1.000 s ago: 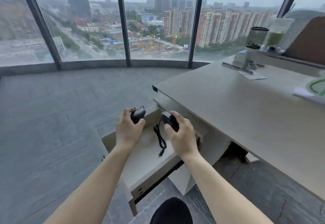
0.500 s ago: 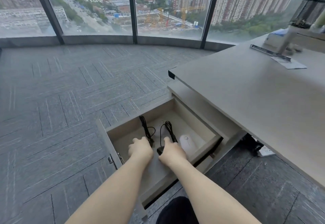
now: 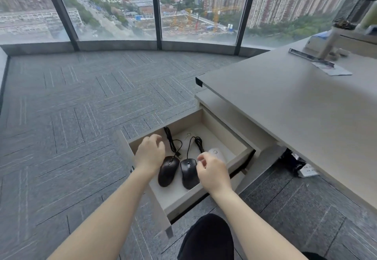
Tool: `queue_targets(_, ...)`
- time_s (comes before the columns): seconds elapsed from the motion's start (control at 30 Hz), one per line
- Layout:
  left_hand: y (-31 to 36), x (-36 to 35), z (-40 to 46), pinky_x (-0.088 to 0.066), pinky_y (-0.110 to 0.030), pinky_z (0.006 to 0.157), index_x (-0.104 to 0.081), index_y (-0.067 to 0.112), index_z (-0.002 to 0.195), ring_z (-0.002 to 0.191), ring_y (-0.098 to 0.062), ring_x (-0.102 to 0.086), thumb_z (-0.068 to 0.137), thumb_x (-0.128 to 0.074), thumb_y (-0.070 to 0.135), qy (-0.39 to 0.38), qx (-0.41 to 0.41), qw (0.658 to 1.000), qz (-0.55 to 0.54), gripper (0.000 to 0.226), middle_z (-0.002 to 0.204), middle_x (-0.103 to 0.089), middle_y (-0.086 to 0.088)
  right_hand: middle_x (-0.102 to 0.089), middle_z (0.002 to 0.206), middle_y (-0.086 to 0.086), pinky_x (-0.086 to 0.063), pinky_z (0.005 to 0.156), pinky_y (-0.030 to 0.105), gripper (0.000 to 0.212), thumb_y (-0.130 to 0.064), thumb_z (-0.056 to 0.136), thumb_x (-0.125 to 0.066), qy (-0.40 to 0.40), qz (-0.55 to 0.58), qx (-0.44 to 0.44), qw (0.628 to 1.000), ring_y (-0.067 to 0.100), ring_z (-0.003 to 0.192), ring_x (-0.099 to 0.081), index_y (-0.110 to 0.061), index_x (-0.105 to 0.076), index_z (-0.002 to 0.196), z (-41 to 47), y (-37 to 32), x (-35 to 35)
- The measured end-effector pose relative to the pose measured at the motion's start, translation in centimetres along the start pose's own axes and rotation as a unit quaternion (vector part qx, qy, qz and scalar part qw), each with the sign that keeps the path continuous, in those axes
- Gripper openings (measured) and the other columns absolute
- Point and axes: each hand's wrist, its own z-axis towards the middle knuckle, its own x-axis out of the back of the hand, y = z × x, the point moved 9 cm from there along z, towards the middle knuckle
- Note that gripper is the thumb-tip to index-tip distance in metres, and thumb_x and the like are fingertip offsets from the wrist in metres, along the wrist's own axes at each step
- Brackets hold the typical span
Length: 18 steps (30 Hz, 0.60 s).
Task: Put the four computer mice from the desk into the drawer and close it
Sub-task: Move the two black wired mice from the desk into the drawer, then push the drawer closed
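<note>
The drawer (image 3: 226, 137) under the desk stands pulled out. Two black wired mice lie side by side in it: the left black mouse (image 3: 168, 171) and the right black mouse (image 3: 189, 173), with their cables trailing toward the back. A white mouse (image 3: 216, 153) lies to their right, partly hidden by my right hand (image 3: 213, 171). My left hand (image 3: 150, 153) hovers just left of the black mice, fingers spread and empty. My right hand is above the drawer's right front, fingers loosely curled, holding nothing.
The grey desk top (image 3: 295, 104) juts out to the right above the drawer. At its far end lie a paper sheet (image 3: 331, 68) and a mesh pen holder (image 3: 350, 11). Grey carpet floor lies to the left, windows beyond. A power strip (image 3: 308, 171) sits under the desk.
Both hands lowered the two black mice into the drawer, let them go and lifted away. The camera tilted down toward the drawer.
</note>
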Motion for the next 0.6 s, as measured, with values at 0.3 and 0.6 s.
queue_targets(0.3,-8.6,5.8,-7.3,-0.042,-0.037,0.089,-0.054,0.010,0.128,0.109,-0.025,-0.055,0.095,-0.039,0.026,0.119,0.132,0.967,-0.184,0.039,0.124,-0.059,-0.007,-0.066,0.074,-0.003,-0.051,0.067,0.031,0.018,-0.031,0.093,-0.054,-0.023,0.133,0.017,0.991,0.013,0.071,-0.060,-0.020,-0.063,0.082,-9.2,0.6,-2.5)
queue_targets(0.6,-11.0,-0.9,-12.6,-0.044,-0.040,0.100,-0.052,0.014,0.132,0.116,-0.024,-0.057,0.099,-0.033,0.038,-0.034,0.262,0.824,-0.501,0.045,0.127,-0.058,-0.002,-0.060,0.117,-0.015,-0.048,0.090,0.025,0.068,-0.075,0.071,-0.061,-0.111,0.088,0.047,0.989,0.004,0.108,-0.056,-0.029,-0.055,0.121,-15.3,0.7,-8.4)
